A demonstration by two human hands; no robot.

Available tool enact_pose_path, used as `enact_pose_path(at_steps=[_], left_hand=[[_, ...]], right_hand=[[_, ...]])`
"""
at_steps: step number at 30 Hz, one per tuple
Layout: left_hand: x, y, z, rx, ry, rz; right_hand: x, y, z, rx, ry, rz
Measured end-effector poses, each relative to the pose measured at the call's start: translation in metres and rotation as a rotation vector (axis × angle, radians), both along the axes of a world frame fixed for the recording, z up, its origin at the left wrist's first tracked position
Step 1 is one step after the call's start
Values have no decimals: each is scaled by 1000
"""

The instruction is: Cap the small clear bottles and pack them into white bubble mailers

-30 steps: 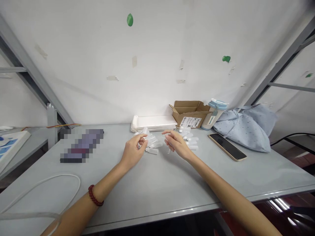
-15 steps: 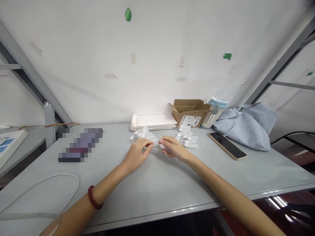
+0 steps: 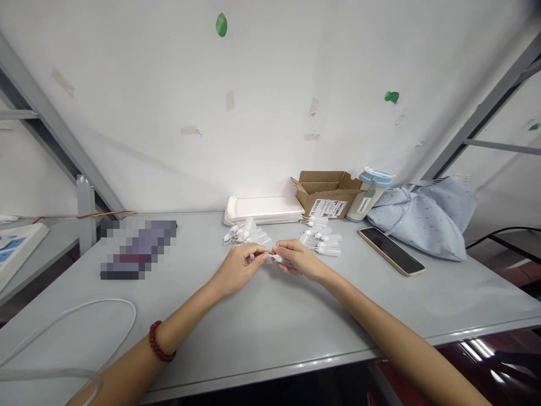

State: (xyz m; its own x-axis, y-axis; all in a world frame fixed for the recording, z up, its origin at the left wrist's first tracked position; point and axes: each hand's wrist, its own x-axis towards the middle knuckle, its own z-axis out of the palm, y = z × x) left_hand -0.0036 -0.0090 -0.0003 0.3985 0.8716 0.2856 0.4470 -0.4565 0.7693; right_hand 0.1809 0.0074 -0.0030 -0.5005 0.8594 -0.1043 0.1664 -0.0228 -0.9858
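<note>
Left hand (image 3: 239, 268) curled, fingertips pinched on one end of vial (image 3: 273, 257). Vial held just above desk (image 3: 270, 332), mid-desk, between both hands. Right hand (image 3: 299, 261) curled, pinching other end. Loose vials (image 3: 324, 243) behind hands. Phone (image 3: 391, 251) to right, lying flat.

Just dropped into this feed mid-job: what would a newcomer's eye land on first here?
First, the left hand and right hand meet at the middle of the grey table, both pinching a small white plastic piece. Just behind them lie loose clusters of small clear plastic vials. To the right, a dark phone lies screen up in front of a blue cloth bag.
</note>
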Motion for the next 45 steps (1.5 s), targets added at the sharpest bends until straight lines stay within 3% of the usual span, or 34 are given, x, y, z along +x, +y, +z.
enact_pose_path(at_steps=[15, 30, 45], left_hand=[[-4, 6, -1, -183, -86, -121], [-5, 5, 2, -197, -130, -156], [-3, 6, -5, -432, -305, -214]], right_hand=[[-1, 1, 0, -84, 93, 34], [-1, 1, -1, -110, 126, 48], [1, 2, -3, -121, 185, 94]])
